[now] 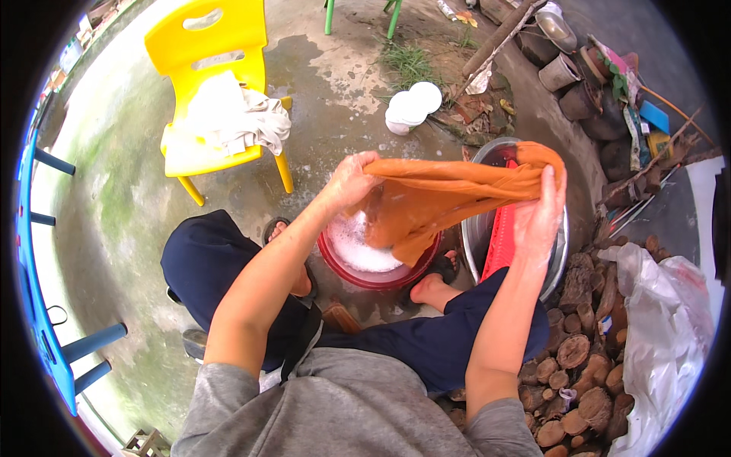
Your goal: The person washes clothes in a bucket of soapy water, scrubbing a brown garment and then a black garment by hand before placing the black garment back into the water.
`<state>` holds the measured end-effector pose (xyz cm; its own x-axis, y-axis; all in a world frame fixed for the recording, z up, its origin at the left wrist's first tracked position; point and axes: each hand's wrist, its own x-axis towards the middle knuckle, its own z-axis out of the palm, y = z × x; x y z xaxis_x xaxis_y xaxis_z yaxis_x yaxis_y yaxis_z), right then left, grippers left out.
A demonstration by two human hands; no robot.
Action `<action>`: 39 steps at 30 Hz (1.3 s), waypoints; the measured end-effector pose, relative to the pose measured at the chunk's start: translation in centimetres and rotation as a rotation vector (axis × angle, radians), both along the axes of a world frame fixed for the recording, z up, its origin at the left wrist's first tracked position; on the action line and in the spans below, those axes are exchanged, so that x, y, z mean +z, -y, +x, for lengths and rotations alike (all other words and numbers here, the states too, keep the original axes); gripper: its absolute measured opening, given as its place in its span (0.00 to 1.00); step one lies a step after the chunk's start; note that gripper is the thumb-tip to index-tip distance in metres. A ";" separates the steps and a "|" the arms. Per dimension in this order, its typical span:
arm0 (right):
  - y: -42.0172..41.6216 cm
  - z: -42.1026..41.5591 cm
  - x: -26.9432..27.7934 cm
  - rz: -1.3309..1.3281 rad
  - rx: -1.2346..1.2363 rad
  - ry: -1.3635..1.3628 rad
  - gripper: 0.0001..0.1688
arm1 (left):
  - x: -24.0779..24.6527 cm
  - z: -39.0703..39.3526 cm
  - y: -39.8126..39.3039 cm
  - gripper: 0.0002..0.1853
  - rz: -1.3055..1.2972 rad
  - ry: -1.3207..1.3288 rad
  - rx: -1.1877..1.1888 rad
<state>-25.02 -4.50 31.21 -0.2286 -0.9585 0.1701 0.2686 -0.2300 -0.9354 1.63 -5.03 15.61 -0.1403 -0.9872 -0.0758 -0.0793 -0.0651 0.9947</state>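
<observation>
A wet orange cloth [457,185] is stretched between my two hands, above the ground. My left hand [353,178] grips its one end, fingers curled over the fabric. At the other end, my right hand [539,211] holds a bunched part, with the cloth looped over the fingers. The lower folds hang over a red basin [371,283] of white suds [357,248], covering part of its rim. Whether the lowest folds touch the suds I cannot tell. Under my right hand stands a large metal basin [474,245] with a red plastic basket [498,240] inside.
A yellow plastic chair [223,165] holds pale cloths [245,117]. White round containers [414,105] stand on the wet concrete ahead. Stacked firewood [574,351] and a plastic sheet [662,325] lie at my right. A blue table or stool [43,320] is at the far left.
</observation>
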 end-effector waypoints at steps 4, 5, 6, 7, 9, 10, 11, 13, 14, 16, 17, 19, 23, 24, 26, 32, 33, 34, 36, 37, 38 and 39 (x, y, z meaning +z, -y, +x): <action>1.4 -1.3 1.7 -0.092 -0.060 -0.007 0.18 | 6.3 0.5 1.4 0.05 -0.177 0.171 0.024; 1.5 -1.6 2.1 -0.120 -0.040 -0.015 0.19 | 7.6 0.4 1.7 0.06 -0.143 0.111 0.016; 1.7 -1.4 1.9 -0.126 -0.031 -0.013 0.19 | 8.2 0.4 1.8 0.08 -0.107 0.058 0.014; 1.9 -1.4 1.6 -0.132 -0.024 -0.011 0.19 | 7.9 0.3 1.9 0.08 -0.221 0.058 0.041; 1.8 -0.7 0.6 -0.085 -0.039 -0.021 0.21 | 6.2 -0.4 2.4 0.10 -0.450 0.052 0.086; 1.4 -0.5 -1.0 -0.029 0.008 -0.050 0.23 | 5.6 -0.9 1.8 0.12 -0.300 0.072 0.053; 1.1 -0.7 -3.5 0.027 0.053 -0.078 0.24 | 3.4 -1.6 1.2 0.15 -0.285 0.177 0.048; 1.1 -0.9 -11.9 0.233 0.038 -0.069 0.26 | -2.6 -2.4 -0.7 0.21 -0.341 0.634 0.108; 0.1 0.3 -15.3 0.350 0.073 -0.113 0.26 | -5.3 -2.2 -2.0 0.22 -0.212 0.807 0.016; -2.1 0.0 -22.7 0.488 0.140 -0.257 0.27 | -7.9 -2.7 -5.3 0.21 -0.113 0.939 -0.057; -3.0 -0.5 -27.2 0.511 0.185 -0.352 0.27 | -10.0 -2.2 -6.8 0.20 -0.170 1.076 -0.128; -5.0 -0.8 -33.2 0.695 0.219 -0.454 0.25 | -13.4 -1.9 -9.2 0.14 0.195 1.007 -0.306; -6.8 -1.5 -38.3 0.785 0.048 -0.988 0.28 | -13.4 -3.4 -8.6 0.21 0.327 0.884 -0.782; -6.8 -0.2 -37.9 0.694 0.106 -1.081 0.28 | -13.5 -3.5 -8.1 0.24 0.397 0.895 -0.727; -6.3 3.0 -34.7 0.591 0.267 -1.147 0.28 | -15.3 -3.1 -8.3 0.26 0.259 0.925 -0.573; -10.1 4.1 -38.7 0.654 0.787 -1.543 0.33 | -23.3 -3.2 -9.0 0.27 0.185 0.973 -0.674; -8.8 3.3 -39.2 0.828 0.898 -1.283 0.32 | -19.5 -3.4 -6.7 0.27 0.271 0.900 -0.704; -6.6 2.3 -39.6 0.978 0.994 -1.006 0.31 | -15.6 -3.4 -4.6 0.28 0.363 0.834 -0.722; -4.1 1.5 -39.4 1.140 0.832 -0.401 0.29 | -19.3 -2.3 -4.0 0.26 0.280 0.779 -0.079; -3.3 0.7 -38.7 1.148 0.547 -0.095 0.27 | -20.2 -2.0 -2.5 0.25 0.123 0.829 0.112; -2.7 -0.5 -40.7 0.889 0.377 -0.374 0.29 | -21.1 -1.7 -1.3 0.29 0.191 0.654 0.182; -1.8 -0.7 -41.3 0.613 0.201 -0.634 0.31 | -21.1 -2.1 -0.6 0.31 0.221 0.622 0.179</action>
